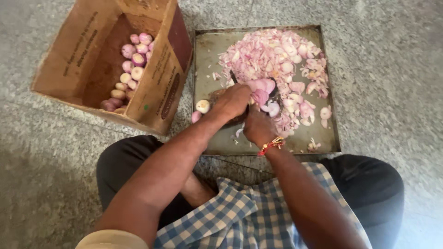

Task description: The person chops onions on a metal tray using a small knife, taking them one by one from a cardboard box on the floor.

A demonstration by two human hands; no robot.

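Here, onions are being cut on a shallow metal tray set on a speckled stone floor, in front of a person seated cross-legged. The left hand is curled over something at the near middle of the tray, its fingers drawn together and bent downward, though what is pinched beneath them cannot be told. The right hand, marked by a red-and-gold wristband, is closed just beside it, seemingly around a handle; a dark blade is partly seen past the left hand, and whether it is one tool with that grip cannot be told. Several halved pink onions lie touching the fingers, with a broad heap of sliced onion pieces spread across the far half of the tray. Two peeled whole onions rest at the tray's left edge, and more are gathered inside the tipped cardboard box to the left. For this step to be done well, the fingertips are best kept tucked back from the edge, the onion half laid flat side down so it is not rolled, and cut pieces pushed toward the heap so the working patch is kept open. Slipping on wet pieces is probably the main risk.
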